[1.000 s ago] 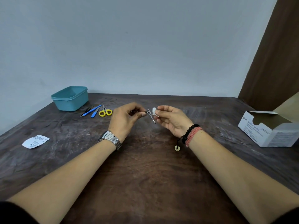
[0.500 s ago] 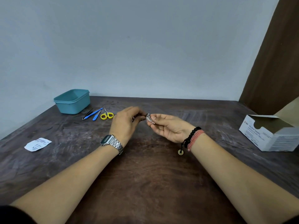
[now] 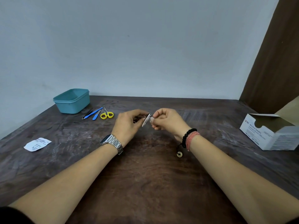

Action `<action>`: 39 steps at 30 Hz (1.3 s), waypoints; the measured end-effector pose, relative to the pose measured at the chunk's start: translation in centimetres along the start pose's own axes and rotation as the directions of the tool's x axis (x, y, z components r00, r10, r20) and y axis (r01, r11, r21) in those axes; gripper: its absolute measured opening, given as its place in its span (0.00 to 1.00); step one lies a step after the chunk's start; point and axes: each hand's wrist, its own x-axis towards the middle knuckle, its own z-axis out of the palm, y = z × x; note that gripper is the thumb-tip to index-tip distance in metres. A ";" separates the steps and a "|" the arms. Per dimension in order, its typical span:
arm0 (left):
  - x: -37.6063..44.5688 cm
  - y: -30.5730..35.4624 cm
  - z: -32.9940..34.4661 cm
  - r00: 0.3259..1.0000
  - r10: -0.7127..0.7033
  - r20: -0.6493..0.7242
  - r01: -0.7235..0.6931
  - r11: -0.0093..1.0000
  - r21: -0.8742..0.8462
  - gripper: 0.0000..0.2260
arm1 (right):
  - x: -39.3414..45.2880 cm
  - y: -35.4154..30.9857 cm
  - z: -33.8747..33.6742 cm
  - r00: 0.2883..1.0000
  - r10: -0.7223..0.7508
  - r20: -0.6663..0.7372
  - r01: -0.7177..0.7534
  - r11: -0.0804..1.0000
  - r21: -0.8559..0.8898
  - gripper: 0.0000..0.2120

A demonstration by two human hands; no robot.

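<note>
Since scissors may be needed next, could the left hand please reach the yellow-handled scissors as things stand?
Probably yes: the yellow-handled scissors lie uncovered near the left hand, nothing between them, though that hand pinches a small metal tool and would need freeing first.

Table (image 3: 145,183): tub (image 3: 73,106) at far left, scissors (image 3: 106,114) just right of it, paper slip (image 3: 37,144) nearer left, box (image 3: 265,136) at right, clipper (image 3: 146,120) above centre.
</note>
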 end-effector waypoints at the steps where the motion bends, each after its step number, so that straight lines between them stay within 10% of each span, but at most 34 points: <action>1: 0.0 0.0 0.1 1.000 -0.011 0.004 0.011 1.000 -0.023 0.10 | 0.1 0.2 -0.1 0.999 -0.018 -0.027 0.017 0.998 -0.063 0.07; 14: -0.1 -0.2 0.3 0.998 -0.042 0.047 0.046 0.996 -0.083 0.16 | -0.3 0.4 0.9 0.994 0.107 -0.002 -0.101 0.945 0.311 0.05; 28: -0.2 0.5 0.6 0.997 -0.013 0.082 0.018 0.998 -0.062 0.15 | 0.0 0.7 0.8 0.992 0.081 -0.094 -0.046 0.943 0.328 0.03; 39: 0.1 -0.1 0.1 0.975 -0.208 0.083 0.221 0.836 -0.502 0.11 | -0.1 0.5 0.6 0.988 0.028 -0.149 -0.009 0.991 0.130 0.01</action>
